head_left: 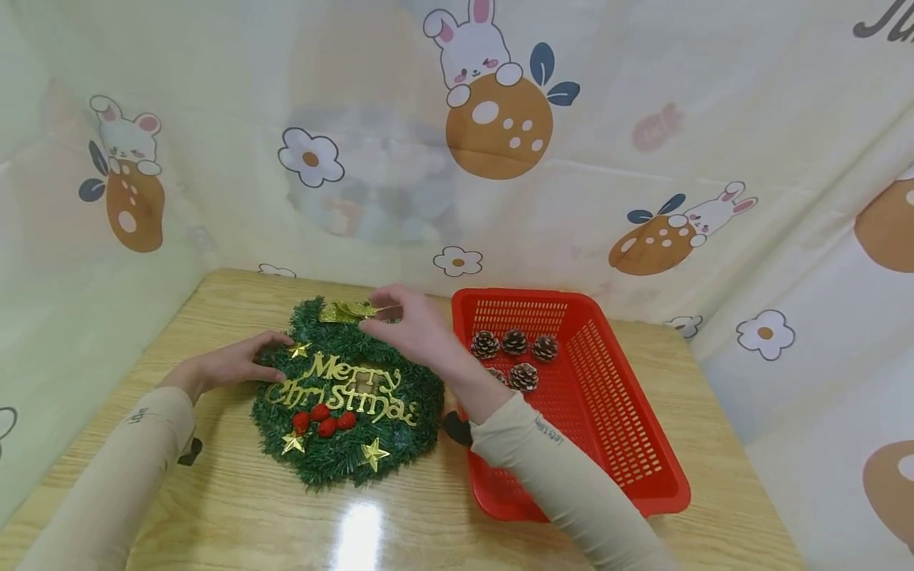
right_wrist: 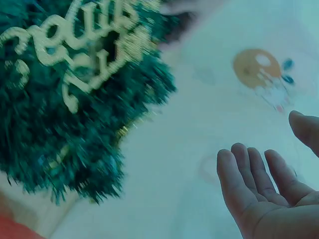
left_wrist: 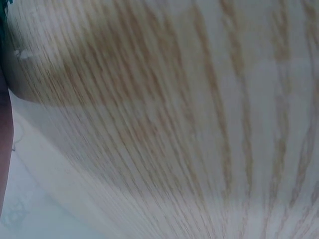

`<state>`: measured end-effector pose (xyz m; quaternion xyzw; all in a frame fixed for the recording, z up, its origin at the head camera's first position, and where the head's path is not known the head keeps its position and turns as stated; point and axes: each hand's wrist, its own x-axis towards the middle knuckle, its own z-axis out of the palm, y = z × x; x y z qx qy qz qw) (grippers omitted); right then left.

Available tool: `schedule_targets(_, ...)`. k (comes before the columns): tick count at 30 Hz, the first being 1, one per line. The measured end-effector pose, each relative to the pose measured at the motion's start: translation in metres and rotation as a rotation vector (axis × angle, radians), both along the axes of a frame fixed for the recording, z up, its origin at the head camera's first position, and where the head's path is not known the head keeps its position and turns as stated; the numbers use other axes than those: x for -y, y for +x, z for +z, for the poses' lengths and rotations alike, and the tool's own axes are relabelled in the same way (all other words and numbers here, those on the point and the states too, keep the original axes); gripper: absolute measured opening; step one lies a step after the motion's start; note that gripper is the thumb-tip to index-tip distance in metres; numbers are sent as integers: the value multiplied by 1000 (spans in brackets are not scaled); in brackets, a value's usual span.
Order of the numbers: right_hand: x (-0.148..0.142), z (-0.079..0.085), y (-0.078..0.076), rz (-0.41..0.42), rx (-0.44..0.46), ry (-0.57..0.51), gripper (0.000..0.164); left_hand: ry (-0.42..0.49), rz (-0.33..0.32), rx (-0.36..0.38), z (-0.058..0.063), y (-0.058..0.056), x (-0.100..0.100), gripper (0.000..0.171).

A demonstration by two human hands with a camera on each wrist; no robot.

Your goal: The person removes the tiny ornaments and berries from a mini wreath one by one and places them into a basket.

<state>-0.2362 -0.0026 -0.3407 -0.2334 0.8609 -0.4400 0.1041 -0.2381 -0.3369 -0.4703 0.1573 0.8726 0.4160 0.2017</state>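
Note:
A green tinsel wreath [head_left: 336, 468] lies on the table with gold "Merry Christmas" lettering [head_left: 357, 388], gold stars [head_left: 374, 454] and red berries [head_left: 327, 427]. At its left edge rests my left hand [head_left: 243, 362], fingertips beside a gold star and thumb lower, near the lettering. My right hand [head_left: 410, 325] is over the wreath's upper side, close to a glittery gold leaf decoration [head_left: 346, 312] whose thin stem reaches toward the fingers. In the right wrist view this hand [right_wrist: 271, 199] shows fingers and thumb apart, nothing between them. Only a sliver of the left hand appears in its wrist view.
A red plastic basket [head_left: 674, 484] stands right of the wreath, with several pine cones [head_left: 524, 377] at its left side. My right forearm crosses over it. The wooden table [head_left: 236, 507] meets a printed cloth backdrop [head_left: 385, 198] at the back and sides.

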Motion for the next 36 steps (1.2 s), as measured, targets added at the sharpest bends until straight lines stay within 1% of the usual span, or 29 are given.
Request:
schedule_targets(5, 24, -17, 5, 45, 5, 111, 44, 2, 9, 4, 2, 1, -1, 66)
schedule_targets(10, 39, -30, 6, 69, 53, 115, 43, -1, 2, -3, 4, 0, -2, 66)
schedule_targets(12, 42, -35, 8, 82, 77, 122, 44, -3, 6, 7, 5, -1, -3, 66)
schedule_targets(15, 45, -43, 10, 114, 95, 156, 44, -4, 10, 13, 4, 0, -2, 66)
schedule_targets(18, 47, -49, 12, 150, 86, 215, 45, -8, 3, 5, 3, 0, -2, 67)
schedule_targets(25, 51, -58, 13, 239, 79, 349, 47, -22, 10, 3, 1, -2, 3, 67)
schedule_targets(28, 54, -61, 14, 266, 76, 402, 48, -10, 15, 8, 1, -2, 3, 67)
schedule_targets(32, 57, -64, 15, 287, 50, 461, 48, 5, 17, 16, 1, -2, 2, 68)
schedule_targets(36, 58, -67, 16, 305, 34, 494, 46, 7, 8, 11, 2, -1, 0, 68)
